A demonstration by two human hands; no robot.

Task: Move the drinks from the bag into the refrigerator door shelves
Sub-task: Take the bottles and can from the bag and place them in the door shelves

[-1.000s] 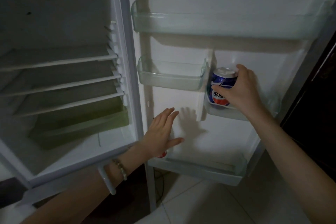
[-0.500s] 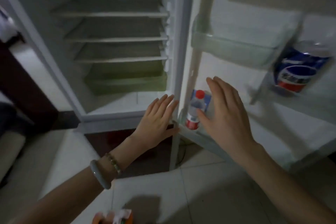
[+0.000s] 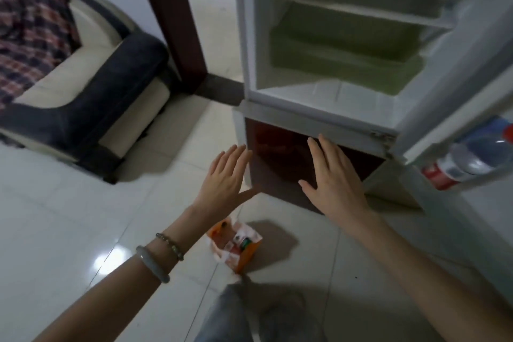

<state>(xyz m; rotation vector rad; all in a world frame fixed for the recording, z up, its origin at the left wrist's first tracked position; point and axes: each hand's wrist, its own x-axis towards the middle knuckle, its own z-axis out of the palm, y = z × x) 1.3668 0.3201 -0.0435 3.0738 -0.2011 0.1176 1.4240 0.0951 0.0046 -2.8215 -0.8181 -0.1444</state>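
An orange-and-white paper bag stands open on the pale glossy floor tiles at lower centre of the frame, its soft, crumpled mouth showing a few drinks: what look like small cans or cartons, too small to tell apart. Above it both hands hang empty with fingers spread wide, the left hand, a bead bracelet and smooth bangle on its wrist, just left of centre and the right hand beside it, neither touching anything. At the right edge, a clear plastic bottle with a red-and-white label already stands in a translucent refrigerator door shelf, blurred by camera motion. The refrigerator stands open at upper right, with white plastic walls, flat racks and a green-tinted drawer, above a dark glossy lower panel. A cushioned sofa with a plaid throw fills the upper left.

The next reach appears to be down into the bag. Its thin, slack walls could fold or tip under a careless grab, spilling round cans across the slick tile. Smooth cans and cartons may slip from a loose grip, and a hurried lift could knock one against the door's lower edge or the bottle already shelved.
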